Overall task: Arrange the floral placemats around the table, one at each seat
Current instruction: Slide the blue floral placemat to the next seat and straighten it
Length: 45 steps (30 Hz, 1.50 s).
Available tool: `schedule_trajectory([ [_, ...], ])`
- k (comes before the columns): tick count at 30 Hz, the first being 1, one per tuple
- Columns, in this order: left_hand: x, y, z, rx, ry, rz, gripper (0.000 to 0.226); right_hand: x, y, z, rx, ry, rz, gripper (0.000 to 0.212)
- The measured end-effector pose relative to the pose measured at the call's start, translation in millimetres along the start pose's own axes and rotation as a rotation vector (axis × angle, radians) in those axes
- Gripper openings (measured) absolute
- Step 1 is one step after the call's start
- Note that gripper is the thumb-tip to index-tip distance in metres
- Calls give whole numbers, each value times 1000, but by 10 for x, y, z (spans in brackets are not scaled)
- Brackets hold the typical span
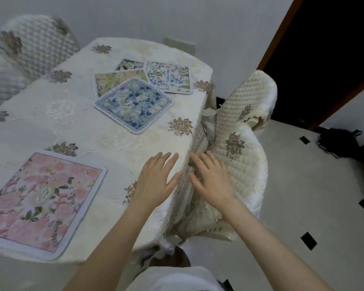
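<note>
With both hands (156, 177) (212, 181) spread and empty, the overlapping floral fabric placemats (132, 103) could be dragged together if only the top one is meant.

This looks like a dining room in a home. A table (135, 143) in the middle of the frame wears a cream cloth with sewn flowers. Padded chairs (242, 131) with soft quilted covers stand at its right side and upper left. The floor (303, 196) at the right is pale tile with small black squares, though blurry.
</note>
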<state>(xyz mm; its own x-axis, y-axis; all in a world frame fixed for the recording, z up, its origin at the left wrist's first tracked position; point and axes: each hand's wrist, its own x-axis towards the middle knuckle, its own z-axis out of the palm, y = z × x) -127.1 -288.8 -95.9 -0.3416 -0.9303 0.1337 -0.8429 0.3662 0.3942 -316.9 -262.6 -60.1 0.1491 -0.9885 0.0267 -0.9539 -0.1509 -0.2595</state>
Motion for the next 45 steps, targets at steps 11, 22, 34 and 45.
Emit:
schedule_trajectory([
  [11,490,429,140,50,62,-227,58,660,773,-182,58,-74,-216,56],
  [22,728,1699,511,139,155,-578,54,1013,1872,-567,133,-125,-538,55],
  [34,1223,1959,545,219,244,-727,57,1750,2166,-692,147,-160,-748,55],
  [45,2118,1103,492,230,281,-753,56,2988,1943,-473,80,-205,-816,54],
])
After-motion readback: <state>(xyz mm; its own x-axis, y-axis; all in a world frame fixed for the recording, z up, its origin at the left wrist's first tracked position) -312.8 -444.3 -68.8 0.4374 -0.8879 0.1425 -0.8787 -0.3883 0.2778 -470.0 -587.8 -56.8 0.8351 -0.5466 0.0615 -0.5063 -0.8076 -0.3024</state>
